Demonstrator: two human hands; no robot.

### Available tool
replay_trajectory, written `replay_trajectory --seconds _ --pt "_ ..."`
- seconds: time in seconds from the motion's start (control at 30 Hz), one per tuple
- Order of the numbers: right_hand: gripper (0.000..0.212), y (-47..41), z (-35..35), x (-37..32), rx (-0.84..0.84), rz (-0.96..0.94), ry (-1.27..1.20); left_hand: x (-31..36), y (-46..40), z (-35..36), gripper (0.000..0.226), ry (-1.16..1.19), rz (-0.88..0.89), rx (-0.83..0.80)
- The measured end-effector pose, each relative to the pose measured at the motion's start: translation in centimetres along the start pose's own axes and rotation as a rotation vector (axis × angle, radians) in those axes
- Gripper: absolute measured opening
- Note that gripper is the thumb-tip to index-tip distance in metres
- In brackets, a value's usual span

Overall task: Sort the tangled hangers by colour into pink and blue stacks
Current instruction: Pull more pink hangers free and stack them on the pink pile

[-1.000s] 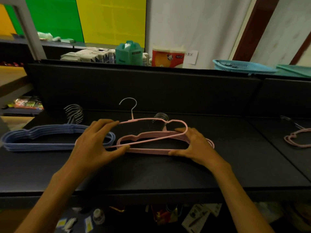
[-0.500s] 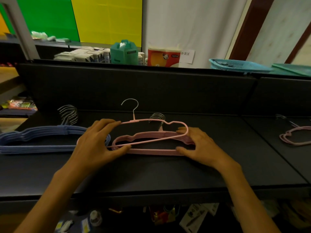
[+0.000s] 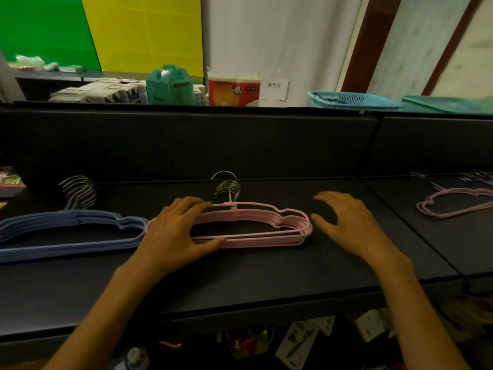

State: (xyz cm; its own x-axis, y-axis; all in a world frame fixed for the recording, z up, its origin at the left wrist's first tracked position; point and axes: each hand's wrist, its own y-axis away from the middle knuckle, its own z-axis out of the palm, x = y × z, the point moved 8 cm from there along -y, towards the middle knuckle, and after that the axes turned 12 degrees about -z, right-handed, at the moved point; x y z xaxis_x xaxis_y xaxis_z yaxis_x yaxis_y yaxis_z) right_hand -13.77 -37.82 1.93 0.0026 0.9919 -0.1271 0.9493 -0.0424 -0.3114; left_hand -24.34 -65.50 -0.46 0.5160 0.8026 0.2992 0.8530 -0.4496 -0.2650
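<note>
A stack of pink hangers point(image 3: 266, 228) lies flat in the middle of the dark shelf point(image 3: 240, 273), metal hooks pointing away from me. My left hand point(image 3: 173, 231) holds the stack's left end, fingers over the top bar and thumb along the bottom bar. My right hand point(image 3: 346, 220) hovers just right of the stack with fingers spread, touching nothing. A stack of blue hangers point(image 3: 66, 231) lies to the left, its right end close to my left hand.
More pink hangers point(image 3: 453, 204) lie on the neighbouring shelf at the right. A tall dark back panel point(image 3: 186, 145) rises behind the shelf. Beyond it stand a teal jug point(image 3: 169, 85), a red-and-white pack point(image 3: 233, 89) and a blue basket point(image 3: 352, 101).
The raised pink hanger has been laid down onto the pink stack. My right hand has let go and moved off to the right; my left hand stays on the left end.
</note>
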Motion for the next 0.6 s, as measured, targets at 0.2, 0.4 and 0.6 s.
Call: replay_trajectory --seconds 0.2,0.4,0.6 --pt "0.050 0.3 -0.2 0.5 0.020 0.023 -0.027 0.6 -0.3 0.9 0.081 0.023 0.003 -0.044" --pt "0.051 -0.1 0.0 0.5 0.021 0.048 -0.038 0.6 -0.3 1.4 0.083 0.015 0.004 -0.070" --pt "0.051 -0.4 0.7 0.3 0.009 0.045 -0.047 0.6 -0.4 1.4 0.084 0.013 0.005 -0.073"
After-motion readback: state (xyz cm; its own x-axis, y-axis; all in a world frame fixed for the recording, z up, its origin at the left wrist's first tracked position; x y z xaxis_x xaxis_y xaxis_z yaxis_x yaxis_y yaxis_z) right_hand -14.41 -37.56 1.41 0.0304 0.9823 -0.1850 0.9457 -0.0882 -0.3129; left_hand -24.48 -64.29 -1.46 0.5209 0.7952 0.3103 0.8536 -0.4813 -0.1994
